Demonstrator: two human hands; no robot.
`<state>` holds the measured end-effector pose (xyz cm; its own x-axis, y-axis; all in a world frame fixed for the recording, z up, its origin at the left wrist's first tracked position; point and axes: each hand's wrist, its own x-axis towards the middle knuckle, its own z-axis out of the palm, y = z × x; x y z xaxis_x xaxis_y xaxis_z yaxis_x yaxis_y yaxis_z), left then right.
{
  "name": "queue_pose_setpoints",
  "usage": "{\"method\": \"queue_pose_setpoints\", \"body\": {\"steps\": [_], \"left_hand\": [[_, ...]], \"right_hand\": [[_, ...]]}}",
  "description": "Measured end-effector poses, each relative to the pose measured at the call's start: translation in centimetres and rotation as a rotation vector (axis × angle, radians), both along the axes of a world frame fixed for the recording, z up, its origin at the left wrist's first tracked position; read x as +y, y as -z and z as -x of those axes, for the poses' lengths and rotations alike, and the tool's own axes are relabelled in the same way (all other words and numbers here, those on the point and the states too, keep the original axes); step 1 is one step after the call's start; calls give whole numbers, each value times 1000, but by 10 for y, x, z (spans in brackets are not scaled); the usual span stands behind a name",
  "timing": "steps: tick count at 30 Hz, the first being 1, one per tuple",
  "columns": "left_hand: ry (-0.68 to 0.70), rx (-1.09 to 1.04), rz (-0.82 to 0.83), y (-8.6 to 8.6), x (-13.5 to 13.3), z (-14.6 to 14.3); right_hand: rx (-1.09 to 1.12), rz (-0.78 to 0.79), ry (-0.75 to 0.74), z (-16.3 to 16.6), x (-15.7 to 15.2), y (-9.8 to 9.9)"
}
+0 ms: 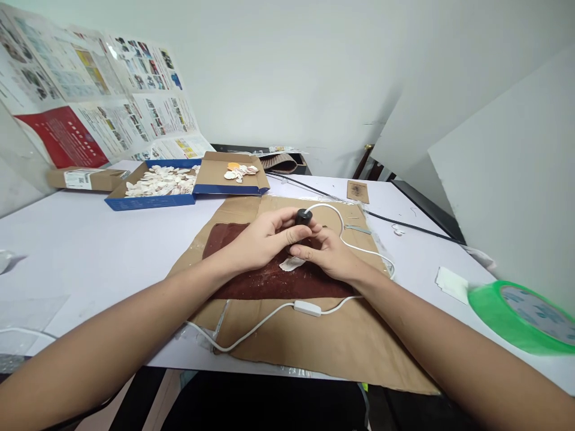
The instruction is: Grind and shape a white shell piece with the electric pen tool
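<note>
A pale shell-like piece (291, 264), uneven at its edge and partly hidden, lay on a dark red pad (251, 282); just above it was a black, round tool (304, 216) trailing a white cable (323, 205). From the left I counted one blue-sided box (153, 203) of similar pieces, too many to number, one open lid (209, 172) bearing a small pile (242, 173), one white switch (307, 308) and one green tape roll (503, 317). The left hand (269, 239) was wrapped around the tool, thumb against its side; the right hand (330, 251), half curled, was beside the tool, thumb over the piece, though whether it gripped either I could not tell.
</note>
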<state>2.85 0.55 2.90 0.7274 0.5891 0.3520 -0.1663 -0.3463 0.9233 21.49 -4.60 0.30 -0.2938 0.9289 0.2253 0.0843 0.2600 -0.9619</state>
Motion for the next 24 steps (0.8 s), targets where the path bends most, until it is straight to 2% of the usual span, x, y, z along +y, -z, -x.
{"method": "queue_pose_setpoints", "body": {"steps": [6,13,24], "left_hand": [[-17,6,16,5,2,-2],[-61,-5,-39,8,3,0],[-61,31,13,9,-1,1]], "right_hand": [[76,34,-25,3,2,5],[26,10,11,5,2,6],[17,-41,-14,7,2,8]]}}
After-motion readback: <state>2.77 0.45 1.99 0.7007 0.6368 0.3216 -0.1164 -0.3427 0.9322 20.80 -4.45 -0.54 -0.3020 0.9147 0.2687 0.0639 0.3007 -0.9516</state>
